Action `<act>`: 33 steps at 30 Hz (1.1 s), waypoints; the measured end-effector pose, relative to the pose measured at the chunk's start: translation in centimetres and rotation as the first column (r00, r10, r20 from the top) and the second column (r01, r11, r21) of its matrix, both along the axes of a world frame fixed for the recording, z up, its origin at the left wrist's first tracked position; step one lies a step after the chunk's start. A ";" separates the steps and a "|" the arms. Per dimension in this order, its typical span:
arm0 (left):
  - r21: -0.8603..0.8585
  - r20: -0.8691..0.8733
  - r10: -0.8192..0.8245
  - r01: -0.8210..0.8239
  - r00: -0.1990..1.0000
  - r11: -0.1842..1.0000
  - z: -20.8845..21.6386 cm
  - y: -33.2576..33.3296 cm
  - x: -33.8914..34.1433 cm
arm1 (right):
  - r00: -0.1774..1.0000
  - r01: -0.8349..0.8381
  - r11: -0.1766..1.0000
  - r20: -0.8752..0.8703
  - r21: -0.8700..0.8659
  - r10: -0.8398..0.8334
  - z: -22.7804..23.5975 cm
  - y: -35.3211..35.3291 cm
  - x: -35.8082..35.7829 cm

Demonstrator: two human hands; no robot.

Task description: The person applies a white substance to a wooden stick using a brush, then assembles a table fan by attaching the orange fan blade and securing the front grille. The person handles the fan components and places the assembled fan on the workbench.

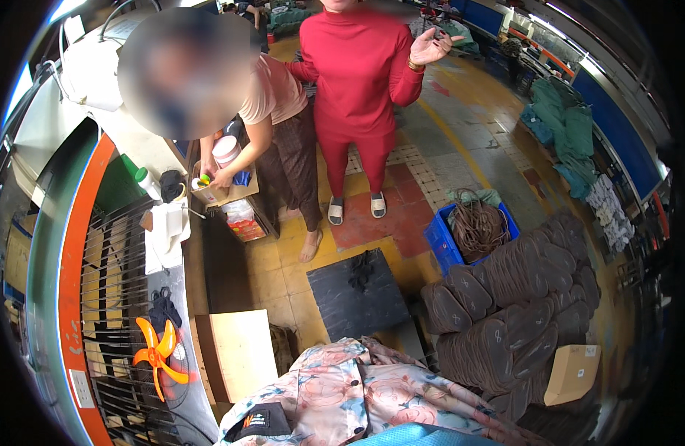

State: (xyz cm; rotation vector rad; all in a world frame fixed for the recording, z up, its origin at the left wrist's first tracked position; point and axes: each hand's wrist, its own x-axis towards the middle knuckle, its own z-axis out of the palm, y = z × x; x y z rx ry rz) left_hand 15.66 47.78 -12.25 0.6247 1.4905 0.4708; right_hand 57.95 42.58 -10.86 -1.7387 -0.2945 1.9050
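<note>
Neither of my hands shows in the head view, so what they hold or touch is hidden. At the bottom edge spreads a floral shirt [320, 390] with dark buttons, a black label patch [259, 424] on its left part and light blue cloth [417, 433] below it. Just beyond lies a dark board [357, 293] with a black glove-like cloth on top. Left of the shirt stands an open cardboard box [242, 355].
On the left, an orange fan blade [159, 357] lies beside a barred conveyor [116, 297]. Stacked dark sole-shaped pieces [498, 312] and a blue crate [443, 241] of cords fill the right. Ahead, one person in red [357, 89] stands; another bends over a small box [212, 195].
</note>
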 end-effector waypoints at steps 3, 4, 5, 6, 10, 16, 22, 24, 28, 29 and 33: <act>0.018 0.008 -0.024 0.024 1.000 1.000 -0.2 1.1 -0.2 | 0.999 -0.037 0.998 -0.020 0.053 0.038 -1.1 0.7 -2.3; 0.025 0.010 -0.030 0.030 0.999 0.999 -0.3 1.4 -0.3 | 0.998 -0.052 0.996 -0.025 0.073 0.054 -1.4 0.9 -2.9; 0.026 0.010 -0.038 0.038 0.999 0.999 -0.3 1.7 -0.3 | 0.997 -0.068 0.994 -0.030 0.086 0.071 -1.5 1.1 -3.4; 0.030 0.011 -0.045 0.044 0.999 0.999 -0.4 2.0 -0.3 | 0.996 -0.080 0.991 -0.035 0.104 0.084 -1.7 1.5 -4.0; 0.037 0.018 -0.052 0.051 0.998 0.998 -0.6 2.8 -0.4 | 0.987 -0.147 0.971 -0.032 0.188 0.156 -2.1 4.2 -5.4; 0.023 0.011 -0.045 0.044 0.999 0.999 -0.9 3.6 -0.9 | 0.972 -0.223 0.931 -0.008 0.291 0.235 -2.4 8.0 -6.4; -0.020 0.000 -0.028 0.028 1.000 0.999 -1.6 3.7 -2.0 | 0.987 -0.161 0.971 0.004 0.177 0.163 -2.9 4.0 -4.0; -0.034 -0.002 -0.033 0.033 0.999 0.999 -2.0 3.7 -2.4 | 0.992 -0.127 0.984 0.028 0.126 0.124 -2.8 2.4 -2.4; -0.052 0.006 -0.058 0.058 0.998 0.997 -3.7 3.6 -3.4 | 0.994 -0.054 0.998 0.101 0.028 0.051 -2.2 -0.9 1.1; -0.052 0.011 -0.072 0.072 0.997 0.996 -4.3 3.7 -3.6 | 0.992 -0.035 0.999 0.121 0.003 0.034 -2.0 -1.8 2.1; -0.005 0.060 -0.163 0.164 0.985 0.987 -7.5 4.6 -2.7 | 0.980 0.033 0.997 0.198 -0.063 -0.020 -1.9 -5.8 6.0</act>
